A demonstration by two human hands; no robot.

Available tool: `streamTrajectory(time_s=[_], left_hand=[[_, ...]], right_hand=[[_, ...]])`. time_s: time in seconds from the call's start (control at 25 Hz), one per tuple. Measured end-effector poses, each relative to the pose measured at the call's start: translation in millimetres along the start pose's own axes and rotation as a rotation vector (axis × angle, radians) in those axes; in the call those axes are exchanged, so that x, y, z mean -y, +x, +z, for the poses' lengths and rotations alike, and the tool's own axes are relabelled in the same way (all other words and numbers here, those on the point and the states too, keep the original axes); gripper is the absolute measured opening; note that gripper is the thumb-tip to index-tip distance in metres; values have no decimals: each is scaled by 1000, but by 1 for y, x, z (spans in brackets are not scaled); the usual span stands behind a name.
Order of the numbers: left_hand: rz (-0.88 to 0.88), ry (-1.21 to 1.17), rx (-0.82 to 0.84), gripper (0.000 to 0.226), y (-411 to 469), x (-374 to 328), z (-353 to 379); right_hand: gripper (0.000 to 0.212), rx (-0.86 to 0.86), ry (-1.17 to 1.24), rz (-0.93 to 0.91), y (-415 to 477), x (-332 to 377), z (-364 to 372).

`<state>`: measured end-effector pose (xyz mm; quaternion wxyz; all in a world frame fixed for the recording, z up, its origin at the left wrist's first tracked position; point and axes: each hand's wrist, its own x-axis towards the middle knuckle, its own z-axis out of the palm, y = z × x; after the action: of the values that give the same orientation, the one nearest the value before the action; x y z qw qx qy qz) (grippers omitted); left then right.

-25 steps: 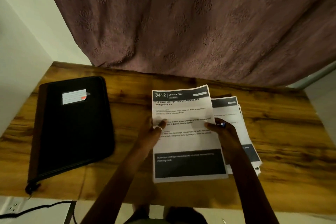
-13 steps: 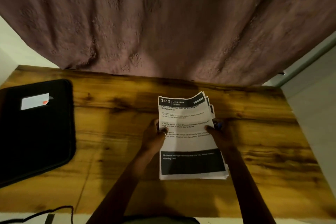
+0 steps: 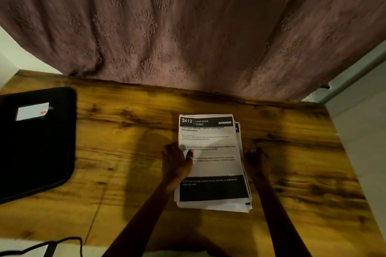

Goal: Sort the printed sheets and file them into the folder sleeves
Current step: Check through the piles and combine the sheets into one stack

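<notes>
Head view: hands (image 3: 177, 165) seemingly flanking stack (image 3: 211, 165).

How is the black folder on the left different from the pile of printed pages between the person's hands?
The folder is black, with a small white card on its cover; the stack of sheets is white with dark printed bands. The folder lies shut and untouched at the table's left, partly out of frame; the stack sits mid-table between the left hand and right hand. Both lie flat on the wooden table.

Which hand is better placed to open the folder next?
Left. The left hand is on the stack's left edge, the side toward the closed folder. The right hand sits beyond the stack.
</notes>
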<state>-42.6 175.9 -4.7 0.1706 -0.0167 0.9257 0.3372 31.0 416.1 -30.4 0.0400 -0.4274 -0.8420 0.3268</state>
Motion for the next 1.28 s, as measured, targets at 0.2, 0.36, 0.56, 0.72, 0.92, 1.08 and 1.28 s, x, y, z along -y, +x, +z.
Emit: streamTrajectory(time_s=[0.2,0.36,0.56,0.72,0.92,1.08,1.28], left_hand=[[-2,-24,24,60,6,-5,8],[0,26,31,62,11,-1,8],[23,37,9,65,17,11,14],[15,49,0,67,21,13,19],[32,88,-14,67,20,13,18],[28,72,-19,69,19,13,18],[16,72,-14,71,20,14,19]], right_hand=[[11,56,37,9,2,15,17],[8,109,102,-8,5,6,17],[27,-54,-12,-51,8,-8,-13],[51,70,-307,-3,23,-19,-20],[47,23,-330,-31,28,-23,-12],[33,-15,-233,-94,21,-22,-15],[36,-7,-224,-97,19,-25,-12]])
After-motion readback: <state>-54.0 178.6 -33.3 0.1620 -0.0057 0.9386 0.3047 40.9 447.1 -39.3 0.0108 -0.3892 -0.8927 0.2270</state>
